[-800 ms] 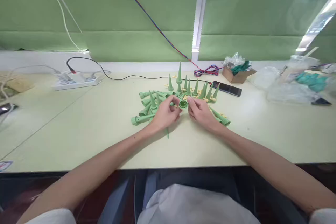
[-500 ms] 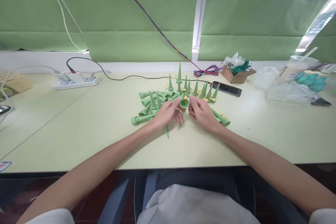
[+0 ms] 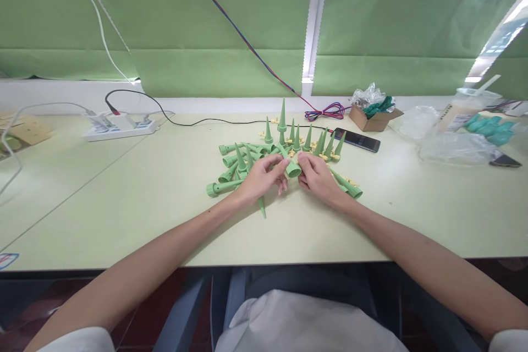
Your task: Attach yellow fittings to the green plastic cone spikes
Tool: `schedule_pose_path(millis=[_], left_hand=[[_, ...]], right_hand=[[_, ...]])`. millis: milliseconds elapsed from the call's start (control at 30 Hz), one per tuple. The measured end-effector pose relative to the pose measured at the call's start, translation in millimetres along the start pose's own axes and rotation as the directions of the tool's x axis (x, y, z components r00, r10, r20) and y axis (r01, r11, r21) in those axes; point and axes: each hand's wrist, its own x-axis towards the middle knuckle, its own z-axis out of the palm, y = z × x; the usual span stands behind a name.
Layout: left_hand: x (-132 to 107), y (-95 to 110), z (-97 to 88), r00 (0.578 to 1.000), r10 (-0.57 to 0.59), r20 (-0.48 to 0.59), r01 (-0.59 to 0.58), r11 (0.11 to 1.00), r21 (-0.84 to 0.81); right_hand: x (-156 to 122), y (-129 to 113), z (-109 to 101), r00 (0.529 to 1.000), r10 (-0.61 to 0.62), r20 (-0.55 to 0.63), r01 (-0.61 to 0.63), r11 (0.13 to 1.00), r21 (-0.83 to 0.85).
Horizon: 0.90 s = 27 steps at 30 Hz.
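Note:
Between my hands is a green plant watering spike (image 3: 293, 169), tilted so its wide collar points down towards me and its narrower part away. My left hand (image 3: 264, 176) pinches it from the left, thumb along its side, other fingers curled below. My right hand (image 3: 317, 176) is closed at the right of the collar; its fingertips seem to touch the spike, and anything else inside them is hidden. Around my hands, more green spikes lie in a pile (image 3: 231, 160). Several spikes with yellow valves (image 3: 329, 148) stand point up behind my right hand.
A phone (image 3: 357, 139) on a black cable lies behind the standing spikes. Further back are a small cardboard box (image 3: 373, 120) and coiled red-blue wire (image 3: 328, 111). Plastic bags (image 3: 456, 147) and a drink cup (image 3: 462, 107) stand right; a power strip (image 3: 119, 130) lies left.
The held spike has tipped: its open round end faced me before, and now the collar points downward with its side showing. My left thumb has shifted slightly; both forearms stay nearly still.

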Motion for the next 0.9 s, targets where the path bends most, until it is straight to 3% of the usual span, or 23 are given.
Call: schedule_pose_path(millis=[267, 367, 467, 567, 667, 733, 900], left_hand=[[-3.1, 2.1, -0.3, 0.992, 0.120, -0.037, -0.107, 0.963, 0.246], [-2.8, -4.2, 0.4, 0.972, 0.225, -0.067, -0.194, 0.930, 0.311], [-2.4, -10.2, -1.5, 0.920, 0.391, -0.028, -0.333, 0.816, 0.473], [-1.9, -12.9, -4.8, 0.835, 0.545, 0.082, -0.464, 0.616, 0.636], [-1.8, -13.3, -6.0, 0.775, 0.620, 0.125, -0.505, 0.487, 0.713], [-2.3, -13.0, -4.6, 0.783, 0.616, 0.087, -0.468, 0.491, 0.735], [-5.4, -8.4, 1.5, 0.870, 0.487, -0.078, -0.278, 0.614, 0.739]], right_hand=[[0.8, -0.1, -1.9, 1.000, 0.017, -0.014, -0.018, 0.997, -0.075], [0.6, -1.7, -1.6, 0.999, 0.045, -0.004, -0.045, 0.995, -0.091], [0.7, -3.5, -1.1, 0.998, 0.068, -0.001, -0.068, 0.993, -0.101], [0.9, -4.7, -0.7, 0.997, 0.079, -0.007, -0.080, 0.992, -0.097], [0.9, -5.2, 0.0, 0.996, 0.084, -0.025, -0.085, 0.993, -0.080], [0.7, -5.0, 0.8, 0.996, 0.086, -0.038, -0.088, 0.994, -0.066], [1.3, -4.9, 3.3, 0.994, 0.077, -0.083, -0.072, 0.996, 0.055]])
